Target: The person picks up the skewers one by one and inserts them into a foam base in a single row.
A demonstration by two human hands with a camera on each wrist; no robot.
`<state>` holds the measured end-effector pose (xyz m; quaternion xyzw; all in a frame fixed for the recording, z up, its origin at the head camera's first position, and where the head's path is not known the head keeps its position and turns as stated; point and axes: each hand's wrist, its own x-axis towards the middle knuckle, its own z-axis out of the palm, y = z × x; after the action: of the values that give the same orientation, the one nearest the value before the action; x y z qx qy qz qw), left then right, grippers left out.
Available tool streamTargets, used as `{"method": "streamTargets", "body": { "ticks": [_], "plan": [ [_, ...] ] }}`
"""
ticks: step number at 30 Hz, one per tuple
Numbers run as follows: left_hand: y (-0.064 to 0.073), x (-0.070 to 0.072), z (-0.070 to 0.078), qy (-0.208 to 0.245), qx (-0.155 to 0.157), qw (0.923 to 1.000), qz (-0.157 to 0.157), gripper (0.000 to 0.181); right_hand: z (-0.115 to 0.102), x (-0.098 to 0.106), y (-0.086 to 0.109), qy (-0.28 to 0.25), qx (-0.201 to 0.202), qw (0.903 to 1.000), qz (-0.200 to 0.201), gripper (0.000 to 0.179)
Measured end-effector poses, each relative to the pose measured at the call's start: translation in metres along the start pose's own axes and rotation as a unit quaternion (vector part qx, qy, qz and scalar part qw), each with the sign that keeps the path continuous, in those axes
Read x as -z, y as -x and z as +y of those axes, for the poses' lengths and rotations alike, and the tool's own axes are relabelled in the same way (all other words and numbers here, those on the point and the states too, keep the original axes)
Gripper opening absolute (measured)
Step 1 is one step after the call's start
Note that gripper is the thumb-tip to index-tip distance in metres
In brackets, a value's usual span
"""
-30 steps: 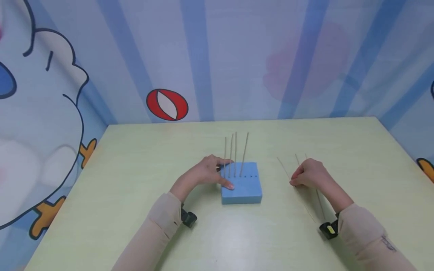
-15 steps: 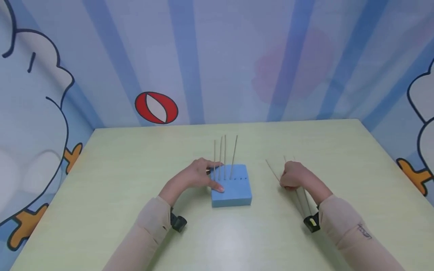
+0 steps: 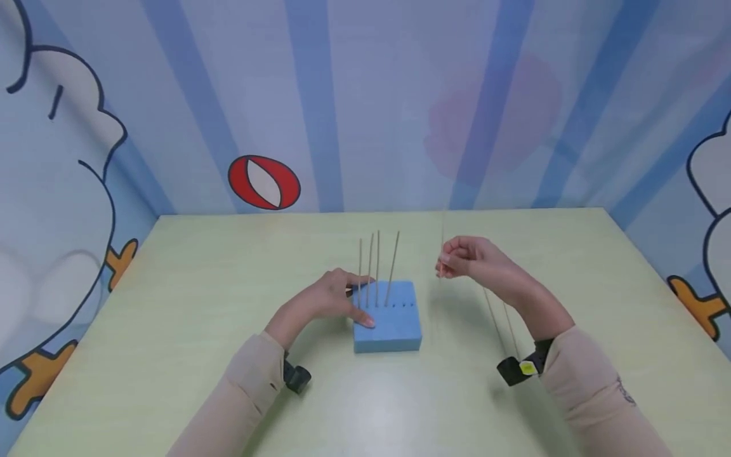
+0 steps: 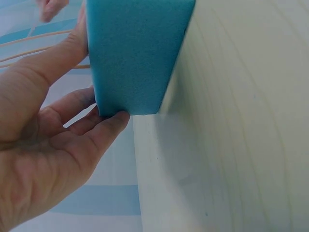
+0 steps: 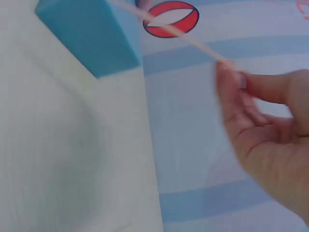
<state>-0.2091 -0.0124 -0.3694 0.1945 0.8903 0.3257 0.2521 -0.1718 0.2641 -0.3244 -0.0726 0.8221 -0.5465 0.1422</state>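
A blue foam block (image 3: 388,335) lies flat on the table, with several thin wooden sticks (image 3: 377,260) standing in a row of holes; the fourth from the left leans right. Small holes show to the right of them. My left hand (image 3: 325,297) grips the block's left side, thumb on top; the left wrist view has its fingers touching the foam block (image 4: 135,53). To the right of the block and above the table, my right hand (image 3: 485,260) pinches a wooden stick (image 3: 442,223), held nearly upright. In the right wrist view this stick (image 5: 193,41) is blurred.
Two loose sticks (image 3: 494,320) lie on the pale table (image 3: 274,406) beneath the right forearm, partly covered by the wrist camera (image 3: 516,369). A blue striped cloth (image 3: 388,114) with printed cartoon figures rises behind the table's back edge.
My right hand has picked one stick off the table, raised it and brought it left toward the block, turning it upright. My left hand stays on the block. The head view has shifted slightly.
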Motion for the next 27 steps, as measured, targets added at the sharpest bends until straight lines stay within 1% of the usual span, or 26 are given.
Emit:
{"method": "streamTargets", "body": {
  "ticks": [3, 5, 8, 12, 18, 21, 24, 26, 27],
  "plan": [
    [0.002, 0.002, -0.001, 0.004, -0.001, 1.0000, 0.002, 0.084, -0.002, -0.014, -0.010, -0.055, 0.045, 0.9961, 0.052, 0.020],
    [0.003, 0.003, -0.002, 0.008, -0.003, 1.0000, 0.002, 0.084, -0.002, -0.022, -0.015, -0.073, 0.058, 0.9922, 0.083, 0.020],
    [0.003, 0.002, -0.003, 0.008, -0.009, 0.9999, -0.003, 0.084, 0.002, -0.032, -0.021, -0.100, 0.062, 0.9868, 0.111, 0.018],
    [0.002, 0.001, -0.004, 0.008, -0.023, 0.9997, -0.004, 0.085, 0.006, -0.040, -0.025, -0.112, 0.063, 0.9828, 0.133, 0.019],
    [0.001, 0.000, -0.004, 0.013, -0.021, 0.9997, -0.007, 0.085, 0.004, -0.044, -0.025, -0.084, 0.055, 0.9847, 0.142, 0.019],
    [0.001, 0.001, -0.002, 0.017, -0.016, 0.9997, -0.007, 0.085, 0.002, -0.045, -0.023, -0.066, 0.060, 0.9856, 0.144, 0.019],
    [0.001, 0.001, -0.002, 0.013, -0.011, 0.9998, -0.006, 0.085, 0.001, -0.049, -0.021, -0.037, 0.086, 0.9855, 0.142, 0.020],
    [0.001, 0.001, -0.003, 0.010, -0.009, 0.9999, -0.005, 0.085, 0.001, -0.053, -0.018, 0.001, 0.117, 0.9833, 0.140, 0.019],
    [0.000, 0.000, -0.003, 0.008, -0.009, 0.9999, -0.006, 0.085, 0.000, -0.055, -0.016, 0.025, 0.136, 0.9805, 0.139, 0.018]
  ]
}}
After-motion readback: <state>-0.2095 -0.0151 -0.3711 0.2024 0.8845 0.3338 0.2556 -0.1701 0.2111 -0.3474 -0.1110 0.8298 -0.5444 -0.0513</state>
